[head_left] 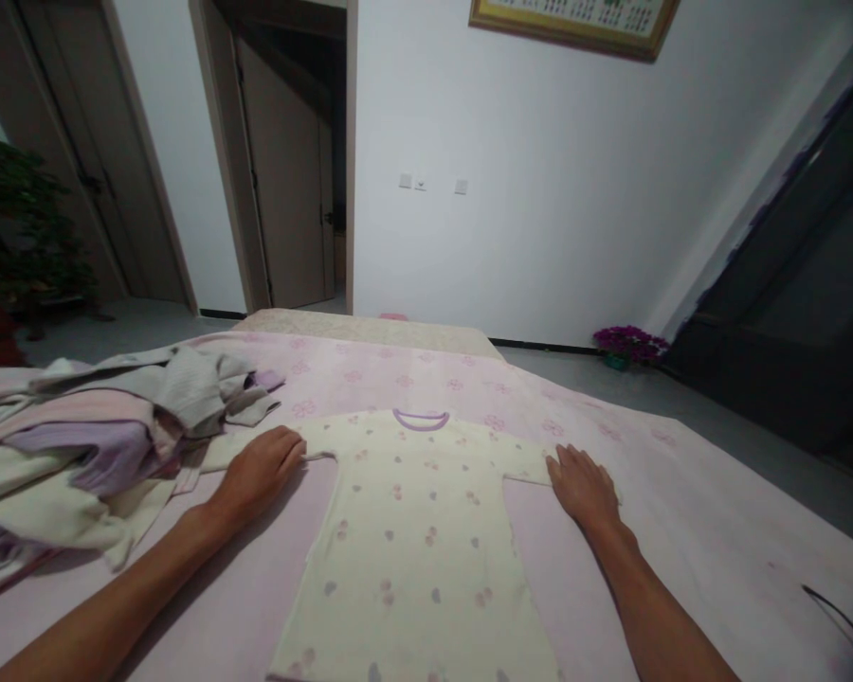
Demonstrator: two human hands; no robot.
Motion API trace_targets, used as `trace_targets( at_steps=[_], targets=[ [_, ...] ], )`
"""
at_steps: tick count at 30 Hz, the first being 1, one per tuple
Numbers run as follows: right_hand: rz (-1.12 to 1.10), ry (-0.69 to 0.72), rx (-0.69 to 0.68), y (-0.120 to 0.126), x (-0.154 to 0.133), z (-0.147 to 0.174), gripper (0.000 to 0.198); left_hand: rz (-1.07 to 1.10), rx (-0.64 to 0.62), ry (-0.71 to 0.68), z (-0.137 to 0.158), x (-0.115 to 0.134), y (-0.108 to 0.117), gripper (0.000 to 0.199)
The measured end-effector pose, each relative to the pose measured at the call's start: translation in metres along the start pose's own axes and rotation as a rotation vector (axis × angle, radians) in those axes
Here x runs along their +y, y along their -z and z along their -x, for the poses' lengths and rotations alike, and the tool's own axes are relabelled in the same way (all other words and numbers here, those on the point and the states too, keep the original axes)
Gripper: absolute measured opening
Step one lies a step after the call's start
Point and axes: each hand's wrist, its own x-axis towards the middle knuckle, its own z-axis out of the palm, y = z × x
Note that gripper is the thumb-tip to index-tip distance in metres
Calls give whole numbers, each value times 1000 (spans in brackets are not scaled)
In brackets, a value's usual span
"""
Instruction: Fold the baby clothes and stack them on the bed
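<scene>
A cream long-sleeved top (416, 530) with a lilac neckband and small heart and cherry prints is spread out on the pink flowered sheet (405, 369). Its neck points away from me and both sleeves reach out sideways. My left hand (263, 469) rests palm down on the left sleeve, fingers laid over the cloth. On the other sleeve lies my right hand (583, 485), flat with its fingers slightly apart, covering most of the cuff. The top's lower hem runs to the bottom edge of the view.
A heap of clothes (114, 426) in grey, pink, lilac and cream lies left, beside my left forearm. A dark cable (835, 611) sits at the lower right. Beyond the bed are purple flowers (629, 343), a half-open door (288, 180) and a leafy plant (21, 227).
</scene>
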Motion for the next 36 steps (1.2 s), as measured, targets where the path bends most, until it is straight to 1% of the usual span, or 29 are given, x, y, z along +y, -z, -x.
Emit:
trace_targets(
  at_steps=[2, 4, 6, 7, 8, 10, 14, 17, 20, 23, 26, 28, 29, 31, 33, 34, 36],
  targets=[
    [10, -3, 4, 2, 0, 2, 59, 98, -11, -59, -10, 25, -14, 47],
    [9, -24, -6, 4, -1, 5, 59, 123, -74, -108, -17, 43, -28, 49],
    [2, -60, -26, 6, -1, 6, 61, 46, -163, -87, -21, 50, -40, 52],
    [-2, -83, -34, 6, -1, 6, 62, -1, -199, -56, -21, 49, -43, 54],
    [-7, -105, -41, 6, -1, 6, 64, -38, -221, -21, -21, 45, -45, 54],
    [-20, -140, -50, 6, -1, 5, 67, -93, -227, 58, -17, 29, -43, 56],
    [-47, -166, -67, 4, -1, 3, 71, -223, -242, 257, -4, -21, -27, 58],
    [-61, -166, -85, 4, -1, 2, 71, -255, -260, 403, 5, -51, -15, 61],
    [-75, -163, -86, 5, -1, 1, 71, -243, -275, 497, 11, -66, -10, 64],
    [-81, -191, -79, 6, 1, 2, 70, -245, -271, 531, 14, -69, -10, 67],
    [-75, -263, -66, 6, 6, 3, 72, -253, -254, 536, 16, -69, -11, 70],
    [-77, -310, -58, 7, 11, 5, 74, -290, -197, 521, 18, -67, -10, 68],
    [-81, -329, -54, 7, 14, 6, 73, -316, -145, 483, 19, -64, -9, 66],
    [-83, -362, -34, 9, 18, 8, 70, -346, -19, 344, 20, -55, -7, 58],
    [-61, -370, 20, 12, 20, 10, 66, -312, 76, 205, 20, -40, -7, 51],
    [-46, -353, 60, 15, 19, 12, 63, -273, 90, 166, 19, -31, -8, 48],
    [-40, -267, 143, 22, 11, 17, 58, -193, 61, 150, 17, -14, -12, 45]
  ],
)
